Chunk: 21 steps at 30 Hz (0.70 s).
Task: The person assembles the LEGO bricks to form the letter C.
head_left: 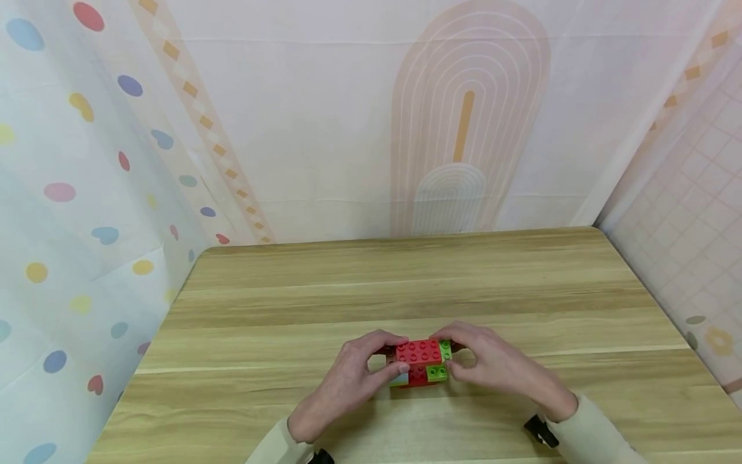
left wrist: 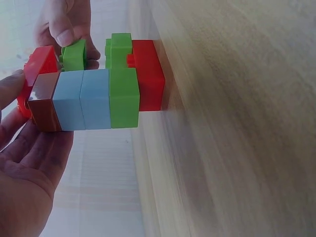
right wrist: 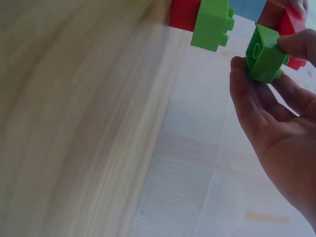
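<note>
A toy building-block structure stands on the table. Its base is a red block (left wrist: 149,74). At its left end rises a column made of a green block (left wrist: 123,98), two light blue blocks (left wrist: 96,101) and a brown block (left wrist: 43,103). Across the column's top lies a long red block (head_left: 418,352), whose left end my left hand (head_left: 362,374) grips between thumb and fingers. My right hand (head_left: 493,361) pinches a small green block (right wrist: 266,59) at that red block's right end, studs towards it; whether they are joined I cannot tell. Below, another green block (right wrist: 210,24) sits on the base's right end.
The wood-grain table (head_left: 278,303) extends around the structure. A patterned cloth (head_left: 324,129) hangs behind it and along both sides. Black straps (head_left: 542,430) show at the sleeves.
</note>
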### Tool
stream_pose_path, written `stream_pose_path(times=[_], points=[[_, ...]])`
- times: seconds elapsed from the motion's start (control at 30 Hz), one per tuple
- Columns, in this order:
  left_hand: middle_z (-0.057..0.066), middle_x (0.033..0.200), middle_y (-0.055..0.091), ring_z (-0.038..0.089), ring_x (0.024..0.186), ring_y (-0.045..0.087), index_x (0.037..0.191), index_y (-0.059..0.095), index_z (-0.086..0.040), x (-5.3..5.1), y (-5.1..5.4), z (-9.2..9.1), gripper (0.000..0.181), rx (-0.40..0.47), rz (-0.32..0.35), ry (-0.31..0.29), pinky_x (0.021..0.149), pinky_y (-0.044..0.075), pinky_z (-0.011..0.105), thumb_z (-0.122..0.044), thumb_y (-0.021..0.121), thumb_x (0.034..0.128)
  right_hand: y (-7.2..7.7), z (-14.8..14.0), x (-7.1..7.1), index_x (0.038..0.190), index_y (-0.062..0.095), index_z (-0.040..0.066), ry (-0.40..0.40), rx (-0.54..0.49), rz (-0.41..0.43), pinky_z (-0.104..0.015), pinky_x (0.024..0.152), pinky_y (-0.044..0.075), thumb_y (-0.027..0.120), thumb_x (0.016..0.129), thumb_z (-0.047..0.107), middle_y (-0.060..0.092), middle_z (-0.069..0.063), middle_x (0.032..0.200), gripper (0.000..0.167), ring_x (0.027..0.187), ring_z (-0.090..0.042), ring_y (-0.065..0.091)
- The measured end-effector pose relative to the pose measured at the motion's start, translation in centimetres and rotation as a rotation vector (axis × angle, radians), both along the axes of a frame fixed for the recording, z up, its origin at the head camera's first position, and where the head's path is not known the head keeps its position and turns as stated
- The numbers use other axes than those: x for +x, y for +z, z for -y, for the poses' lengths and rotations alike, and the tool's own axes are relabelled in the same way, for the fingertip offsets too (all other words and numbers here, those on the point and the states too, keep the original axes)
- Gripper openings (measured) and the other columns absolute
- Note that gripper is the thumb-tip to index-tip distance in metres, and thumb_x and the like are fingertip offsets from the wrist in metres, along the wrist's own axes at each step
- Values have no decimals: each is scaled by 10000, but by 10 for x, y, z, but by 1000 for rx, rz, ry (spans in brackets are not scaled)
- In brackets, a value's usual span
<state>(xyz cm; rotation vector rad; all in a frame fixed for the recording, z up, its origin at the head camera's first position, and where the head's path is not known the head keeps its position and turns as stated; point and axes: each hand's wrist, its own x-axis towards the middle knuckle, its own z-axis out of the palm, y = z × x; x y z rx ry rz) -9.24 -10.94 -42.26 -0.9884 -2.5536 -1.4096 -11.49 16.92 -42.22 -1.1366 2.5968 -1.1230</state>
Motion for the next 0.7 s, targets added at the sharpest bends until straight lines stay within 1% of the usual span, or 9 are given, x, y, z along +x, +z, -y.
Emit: stream_pose_path(times=[0.2, 0.33, 0.43, 0.57, 0.63, 0.7], points=[[-15, 1140, 726, 85, 987, 676, 1255, 682, -104, 0, 2, 0, 329, -11, -5, -14, 854, 607, 380, -229, 756, 960, -1, 2, 2, 1287, 666, 91, -3, 4, -20, -391, 924, 586, 718, 880, 84, 685, 2, 1224, 410, 1051, -114, 658], [-4, 1135, 716, 84, 974, 670, 1303, 663, -81, 0, 2, 0, 372, -21, -33, -26, 840, 607, 357, -205, 753, 964, -1, 3, 3, 1281, 662, 64, 14, -18, 12, -332, 887, 598, 715, 890, 65, 692, -20, 1197, 395, 1008, -100, 670], [-13, 1116, 707, 74, 946, 654, 1348, 658, -89, 0, 1, 0, 399, -39, -56, -30, 789, 594, 334, -206, 740, 975, -2, 3, 4, 1292, 652, 47, 26, -44, 60, -296, 867, 599, 709, 898, 50, 696, -31, 1186, 398, 983, -88, 680], [-27, 1095, 696, 63, 876, 609, 1349, 684, -133, 0, 1, 1, 374, -54, -52, -35, 675, 555, 314, -236, 721, 992, -1, 3, 5, 1322, 641, 61, 13, -71, 130, -293, 881, 594, 707, 903, 54, 688, -26, 1207, 424, 998, -91, 676], [-31, 1091, 694, 63, 847, 590, 1336, 696, -144, -1, 1, 1, 357, -54, -46, -36, 641, 546, 309, -247, 717, 995, 0, 2, 5, 1329, 640, 67, 6, -101, 184, -299, 893, 593, 704, 911, 47, 684, -31, 1217, 424, 1014, -108, 676], [-32, 1088, 695, 60, 846, 590, 1329, 701, -147, -1, 1, 1, 354, -55, -48, -35, 645, 547, 307, -245, 724, 990, 0, 2, 5, 1332, 641, 67, 2, -139, 247, -296, 902, 591, 698, 923, 49, 679, -46, 1226, 414, 1026, -127, 679]])
